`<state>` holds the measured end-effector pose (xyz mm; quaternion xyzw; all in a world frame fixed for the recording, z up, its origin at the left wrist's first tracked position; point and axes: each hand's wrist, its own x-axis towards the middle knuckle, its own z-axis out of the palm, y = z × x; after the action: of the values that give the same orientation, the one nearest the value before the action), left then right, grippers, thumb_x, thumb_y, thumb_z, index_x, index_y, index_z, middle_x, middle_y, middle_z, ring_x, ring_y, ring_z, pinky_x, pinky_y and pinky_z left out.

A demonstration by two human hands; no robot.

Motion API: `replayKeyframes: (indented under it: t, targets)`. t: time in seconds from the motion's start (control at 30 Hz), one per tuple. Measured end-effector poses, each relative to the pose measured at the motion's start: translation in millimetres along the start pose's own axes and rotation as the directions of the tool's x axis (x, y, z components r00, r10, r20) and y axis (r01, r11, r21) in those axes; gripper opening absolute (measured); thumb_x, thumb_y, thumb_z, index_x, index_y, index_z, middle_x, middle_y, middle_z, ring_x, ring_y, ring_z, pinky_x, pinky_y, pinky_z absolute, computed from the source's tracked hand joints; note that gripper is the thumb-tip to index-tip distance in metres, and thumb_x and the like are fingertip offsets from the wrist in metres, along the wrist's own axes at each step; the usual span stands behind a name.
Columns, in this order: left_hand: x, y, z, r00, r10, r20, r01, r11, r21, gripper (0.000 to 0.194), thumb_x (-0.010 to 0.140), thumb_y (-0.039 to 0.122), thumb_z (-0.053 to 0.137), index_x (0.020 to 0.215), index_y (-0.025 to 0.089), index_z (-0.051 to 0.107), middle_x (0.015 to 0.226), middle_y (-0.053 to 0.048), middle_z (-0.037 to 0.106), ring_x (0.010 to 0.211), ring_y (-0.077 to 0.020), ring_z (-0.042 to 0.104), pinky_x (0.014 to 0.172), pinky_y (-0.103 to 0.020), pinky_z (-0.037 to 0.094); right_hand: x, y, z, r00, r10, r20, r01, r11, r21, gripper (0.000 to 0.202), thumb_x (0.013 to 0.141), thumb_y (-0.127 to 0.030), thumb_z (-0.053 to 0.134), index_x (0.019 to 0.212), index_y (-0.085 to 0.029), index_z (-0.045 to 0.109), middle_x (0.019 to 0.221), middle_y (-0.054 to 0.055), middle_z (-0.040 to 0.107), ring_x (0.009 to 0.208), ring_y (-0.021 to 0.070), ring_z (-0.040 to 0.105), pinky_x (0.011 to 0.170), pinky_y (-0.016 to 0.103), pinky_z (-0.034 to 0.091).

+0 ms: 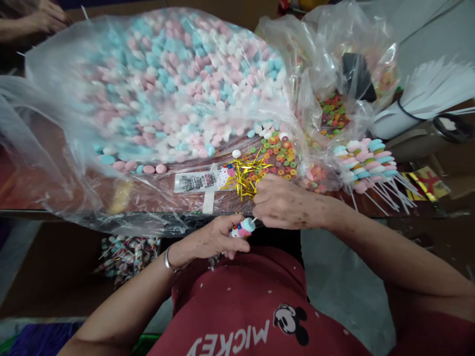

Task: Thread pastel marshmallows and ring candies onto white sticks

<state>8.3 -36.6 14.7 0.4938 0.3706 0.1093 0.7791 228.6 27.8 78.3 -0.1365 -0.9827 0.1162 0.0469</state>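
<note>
My left hand, with a metal bracelet at the wrist, grips a marshmallow skewer low in front of my body. A printed clear wrapper covers part of the candy, and its white stick points up and right toward my other hand. Just above it is my right hand, its fingers bent and pressed together at the edge of a pile of gold twist ties. What lies between those fingertips is hidden. Left of the ties lies a stack of printed wrappers, with tape beside it.
A big plastic bag of pastel marshmallows fills the table's back. Ring candies lie loose nearby. Assembled skewers are piled right, before white sticks and a flask. Below left, a box holds wrapped candies. Another person's hand shows upper left.
</note>
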Motion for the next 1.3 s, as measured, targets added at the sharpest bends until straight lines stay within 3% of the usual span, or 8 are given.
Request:
replayKeyframes:
  t: [0.13,0.3,0.5,0.7,0.93,1.03,1.13,1.3]
  targets:
    - [2,0,4.1,1.000,0.011,-0.016,-0.011,1.000,0.001,0.048,0.073,0.040,0.075,0.108,0.016,0.054,0.062,0.005,0.059,0.051,-0.0092,0.056,0.051,-0.020,0.044,9,-4,12,0.999,-0.041,0.019,0.041,0.999,0.025,0.025,0.092,-0.024,0.051,0.069,-0.019,0.059,0.070,0.000,0.057,0.072,0.0165,0.039,0.071,0.032,0.024]
    - [-5,-3,1.8,0.995,0.037,-0.090,-0.043,0.997,-0.065,0.038,0.072,0.039,0.076,0.089,0.017,0.051,0.065,0.005,0.056,0.050,-0.0067,0.052,0.048,-0.018,0.041,2,7,2,1.000,-0.007,-0.023,0.007,1.000,-0.009,0.028,0.093,-0.022,0.047,0.069,-0.019,0.059,0.071,0.000,0.057,0.074,0.0165,0.041,0.074,0.033,0.026]
    - [-15,-8,-7.1,0.998,0.030,-0.049,-0.023,0.992,0.126,0.037,0.075,0.043,0.073,0.091,0.017,0.053,0.063,0.008,0.049,0.049,-0.0059,0.042,0.045,-0.017,0.034,-3,12,-6,1.000,0.028,-0.014,-0.028,0.998,0.048,0.034,0.094,-0.022,0.045,0.062,-0.018,0.057,0.065,0.000,0.057,0.070,0.0149,0.041,0.073,0.032,0.026]
    - [-12,-8,-6.1,0.974,0.156,-0.165,-0.101,0.949,0.300,0.034,0.078,0.044,0.070,0.092,0.016,0.054,0.069,0.006,0.049,0.060,-0.0080,0.043,0.054,-0.019,0.035,0,6,-3,0.996,0.090,0.020,-0.091,0.993,0.080,0.032,0.093,-0.020,0.047,0.064,-0.017,0.059,0.065,0.000,0.058,0.067,0.0139,0.041,0.070,0.031,0.026]
    - [1,-14,7.7,0.966,0.151,-0.210,-0.118,0.980,0.161,0.037,0.075,0.044,0.073,0.090,0.017,0.052,0.067,0.006,0.052,0.054,-0.0088,0.049,0.050,-0.020,0.040,13,-7,18,1.000,0.005,-0.001,-0.005,1.000,0.008,0.028,0.095,-0.026,0.047,0.075,-0.016,0.063,0.074,0.004,0.062,0.073,0.0171,0.045,0.071,0.032,0.031]
    - [-1,-7,12.6,0.956,0.146,-0.256,-0.151,0.989,0.000,0.038,0.074,0.046,0.073,0.090,0.017,0.053,0.069,0.004,0.055,0.052,-0.0085,0.052,0.051,-0.020,0.043,12,-3,19,0.986,0.086,-0.140,-0.087,0.996,-0.003,0.024,0.097,-0.026,0.044,0.094,-0.013,0.064,0.089,0.008,0.065,0.084,0.0198,0.052,0.078,0.035,0.040]
    - [-4,4,16.5,0.944,0.114,-0.309,-0.164,0.976,-0.142,0.036,0.083,0.051,0.061,0.084,0.015,0.056,0.071,-0.001,0.062,0.051,-0.0082,0.054,0.047,-0.019,0.043,12,0,19,0.936,0.205,-0.287,-0.198,0.979,0.054,0.028,0.097,-0.022,0.039,0.114,-0.010,0.058,0.101,0.012,0.065,0.095,0.0209,0.056,0.086,0.038,0.046]
    - [-1,4,22.1,0.889,0.053,-0.455,-0.186,0.949,-0.253,0.040,0.085,0.052,0.059,0.076,0.013,0.061,0.055,-0.002,0.061,0.045,-0.0098,0.054,0.041,-0.017,0.039,16,-8,31,0.890,0.257,-0.376,-0.185,0.958,0.219,0.032,0.098,-0.020,0.034,0.122,-0.010,0.053,0.107,0.014,0.066,0.100,0.0205,0.060,0.088,0.038,0.051]
